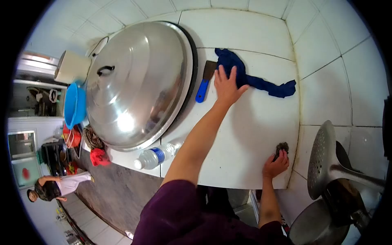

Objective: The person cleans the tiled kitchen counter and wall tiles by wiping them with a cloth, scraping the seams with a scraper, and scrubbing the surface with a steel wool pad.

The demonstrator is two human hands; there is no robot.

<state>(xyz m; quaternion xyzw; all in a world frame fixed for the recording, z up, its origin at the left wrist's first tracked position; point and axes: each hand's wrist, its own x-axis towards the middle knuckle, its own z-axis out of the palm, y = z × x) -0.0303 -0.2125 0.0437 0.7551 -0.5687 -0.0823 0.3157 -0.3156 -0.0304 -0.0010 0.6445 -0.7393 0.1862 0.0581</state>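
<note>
My left hand [229, 86] reaches over the white tiled counter [241, 122], its fingers spread and resting on a crumpled dark blue cloth [271, 86]. Just left of the cloth lies a scraper [202, 88] with a blue handle and a brownish blade. Low on the right, near the counter's edge, my right hand [276, 165] has its fingers curled on a dark steel wool scrubber [281, 147], which touches the counter. A clear plastic bottle [149, 159] with a blue label lies on its side beside my left forearm.
A large domed metal lid [139, 85] covers a round pan on the left. Beyond it are a blue basin [75, 105] and a red cloth [99, 157]. A skimmer [322, 163] and pans hang at the right wall. Another person [57, 185] stands at far left.
</note>
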